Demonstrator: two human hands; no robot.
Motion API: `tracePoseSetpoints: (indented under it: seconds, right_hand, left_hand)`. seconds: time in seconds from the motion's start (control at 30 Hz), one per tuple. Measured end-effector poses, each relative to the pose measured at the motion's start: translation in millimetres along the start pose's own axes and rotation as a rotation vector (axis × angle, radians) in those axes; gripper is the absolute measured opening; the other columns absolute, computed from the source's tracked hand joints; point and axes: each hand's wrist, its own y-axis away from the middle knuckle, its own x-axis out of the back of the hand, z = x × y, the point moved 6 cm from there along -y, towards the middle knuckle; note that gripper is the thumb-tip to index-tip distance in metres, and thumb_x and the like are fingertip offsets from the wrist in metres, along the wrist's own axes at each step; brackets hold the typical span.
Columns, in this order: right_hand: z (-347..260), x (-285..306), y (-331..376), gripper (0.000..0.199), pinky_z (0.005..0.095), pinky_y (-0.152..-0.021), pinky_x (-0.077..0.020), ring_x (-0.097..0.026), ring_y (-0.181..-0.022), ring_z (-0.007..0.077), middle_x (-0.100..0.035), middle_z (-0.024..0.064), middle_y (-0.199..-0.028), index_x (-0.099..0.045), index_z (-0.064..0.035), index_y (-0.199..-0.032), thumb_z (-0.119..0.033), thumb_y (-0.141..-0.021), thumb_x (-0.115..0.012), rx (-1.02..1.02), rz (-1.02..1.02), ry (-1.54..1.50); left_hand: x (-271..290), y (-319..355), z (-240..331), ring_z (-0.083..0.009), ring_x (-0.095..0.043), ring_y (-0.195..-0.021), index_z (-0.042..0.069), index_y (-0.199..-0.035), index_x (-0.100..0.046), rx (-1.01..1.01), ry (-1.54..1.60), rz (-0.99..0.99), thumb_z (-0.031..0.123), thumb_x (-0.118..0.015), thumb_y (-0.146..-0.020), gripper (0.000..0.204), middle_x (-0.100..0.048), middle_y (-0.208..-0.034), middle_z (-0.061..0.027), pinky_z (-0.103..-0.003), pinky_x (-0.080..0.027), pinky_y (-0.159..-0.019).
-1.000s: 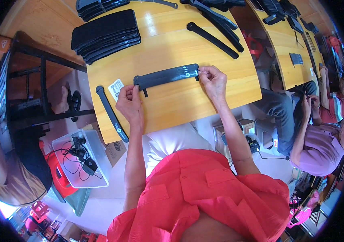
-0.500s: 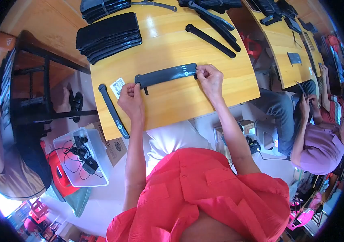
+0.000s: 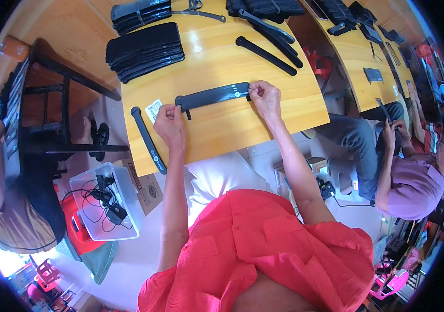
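Note:
A flat black strap with small pale print near its right end stretches between my two hands above the wooden table. The fingertips of my left hand pinch its left end, where a short dark tab sticks out below. At the opposite end, my right hand pinches the strap's corner, and its fingers partly cover that end. Left of my left hand lies a narrow black strap with rounded ends. A white printed label rests just behind that hand, partly hidden by it.
A stack of black straps stands at the table's back left, with a tied bundle behind it. Several long straps lie at the back right. Beside the table are a clear bin of cables and a seated person.
Both hands keep their pinch on the strap. The view has shifted slightly, and my right hand now sits a little closer to the strap's right end.

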Motion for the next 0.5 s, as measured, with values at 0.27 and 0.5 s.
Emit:
tracePoseSetpoints:
  seconds: [0.27, 0.5]
  right_hand:
    - [8.0, -2.8, -7.2, 0.002, 0.0224, -0.046, -0.0428, -0.055, -0.053, 0.0074, -0.058, 0.0026, -0.056, -0.064, 0.0015, -0.074, 0.001, -0.073, -0.062, -0.088, -0.048, -0.045]
    - [16.7, 0.3, 4.6, 0.008, 0.0215, -0.04, -0.0428, -0.052, -0.048, 0.0089, -0.057, 0.0041, -0.067, -0.061, 0.0002, -0.087, 0.001, -0.082, -0.055, -0.272, 0.061, -0.793]
  left_hand:
    - [1.8, -8.4, -5.2, -0.013, -0.054, -0.054, -0.002, -0.073, -0.061, 0.006, -0.009, -0.012, 0.005, -0.069, -0.073, 0.011, -0.059, -0.064, -0.0072, -0.027, -0.044, -0.054]
    - [28.6, -11.8, 5.6, -0.0102, -0.055, -0.055, 0.001, -0.095, -0.058, 0.078, 0.337, -0.088, 0.014, -0.066, -0.082, 0.02, -0.057, -0.077, -0.0049, -0.022, -0.045, -0.043]
